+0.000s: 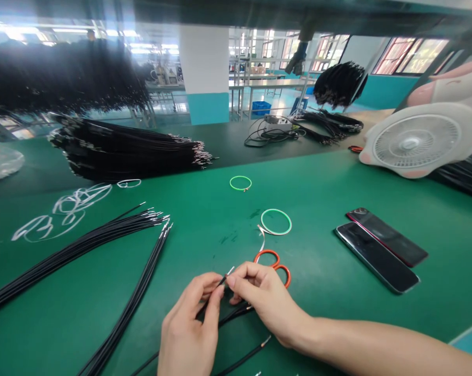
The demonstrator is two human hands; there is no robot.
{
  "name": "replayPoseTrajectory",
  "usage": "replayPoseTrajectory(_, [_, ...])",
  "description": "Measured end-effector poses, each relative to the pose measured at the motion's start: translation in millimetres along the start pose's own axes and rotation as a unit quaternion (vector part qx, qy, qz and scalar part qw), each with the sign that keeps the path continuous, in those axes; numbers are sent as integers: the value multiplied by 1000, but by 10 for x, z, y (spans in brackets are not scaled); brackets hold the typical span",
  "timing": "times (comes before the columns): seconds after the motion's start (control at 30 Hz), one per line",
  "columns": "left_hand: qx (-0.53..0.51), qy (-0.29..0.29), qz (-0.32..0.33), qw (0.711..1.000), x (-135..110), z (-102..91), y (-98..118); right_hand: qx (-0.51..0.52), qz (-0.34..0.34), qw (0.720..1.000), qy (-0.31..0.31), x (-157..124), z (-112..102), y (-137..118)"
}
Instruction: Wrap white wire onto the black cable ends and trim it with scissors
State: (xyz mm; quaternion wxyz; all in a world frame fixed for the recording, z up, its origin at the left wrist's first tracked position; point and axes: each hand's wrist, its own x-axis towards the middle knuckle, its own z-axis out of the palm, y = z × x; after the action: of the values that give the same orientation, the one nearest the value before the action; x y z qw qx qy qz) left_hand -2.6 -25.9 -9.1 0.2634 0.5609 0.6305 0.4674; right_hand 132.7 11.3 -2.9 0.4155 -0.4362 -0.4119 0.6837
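Carefully, the left hand (pixel 191 326) and right hand (pixel 261 297) are both pinching a black wire (pixel 220 283) near its stripped tip, with orange scissors (pixel 273 266) just beyond the right hand.

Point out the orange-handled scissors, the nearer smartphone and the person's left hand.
Orange-handled scissors (pixel 266 251): head view, on the top of one finger loop.
Nearer smartphone (pixel 377 258): head view, on the middle of its dark glass face.
Left hand (pixel 189 321): head view, on the middle of the hand.
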Motion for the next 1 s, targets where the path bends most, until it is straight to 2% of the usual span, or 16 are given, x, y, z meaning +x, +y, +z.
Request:
replayPoseTrajectory(0.3, [7,-12,55,998,8,-7,-10,-2,5,1000,3,18,-4,-17])
replayPoseTrajectory(0.63, [10,-28,83,996,10,-29,-2,1,0,1000,-9,15,-18,25])
replayPoseTrajectory(0.77, [1,-40,32,999,10,-20,-42,0,-7,1000,-16,36,-31,47])
replayPoseTrajectory(0.9, [-30,-93,-58,994,37,-33,-67,-14,-20,999,-28,70,-42,75])
replayPoseTrajectory(1.0, [-66,-114,-91,987,67,-38,-60,-30,-25,999,-30,85,-50,109])
